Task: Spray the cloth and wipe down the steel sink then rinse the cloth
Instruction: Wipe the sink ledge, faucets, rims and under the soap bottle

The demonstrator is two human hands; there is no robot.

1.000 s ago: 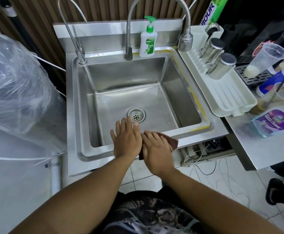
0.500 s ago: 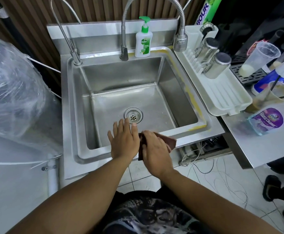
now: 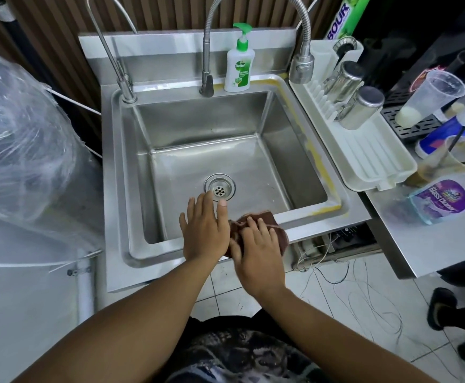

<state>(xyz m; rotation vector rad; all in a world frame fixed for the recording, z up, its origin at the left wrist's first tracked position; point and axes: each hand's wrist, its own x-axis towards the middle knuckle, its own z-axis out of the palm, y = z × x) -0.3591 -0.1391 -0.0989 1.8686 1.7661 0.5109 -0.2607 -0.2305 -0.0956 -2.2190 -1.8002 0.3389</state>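
Note:
A steel sink (image 3: 253, 150) with a round drain (image 3: 219, 187) fills the middle of the view. A dark brown cloth (image 3: 277, 229) lies bunched on the sink's front rim. My right hand (image 3: 256, 251) presses on it with fingers curled into the fabric. My left hand (image 3: 205, 230) lies flat beside it on the same rim, fingers spread, touching the cloth's left edge and holding nothing. A glass cleaner bottle (image 3: 438, 201) lies on its side on the steel counter to the right.
A soap pump bottle (image 3: 239, 66) stands behind the basin between a thin tap (image 3: 115, 64) and a flexible hose tap (image 3: 301, 62). A white drain rack (image 3: 364, 150) with steel cups sits to the right, drink cups beyond. A plastic-wrapped bulk stands left. Wires trail on the floor.
The cloth has gone from lying flat under my right palm to being bunched up, with my right fingers curling into it. My left hand stays flat on the rim.

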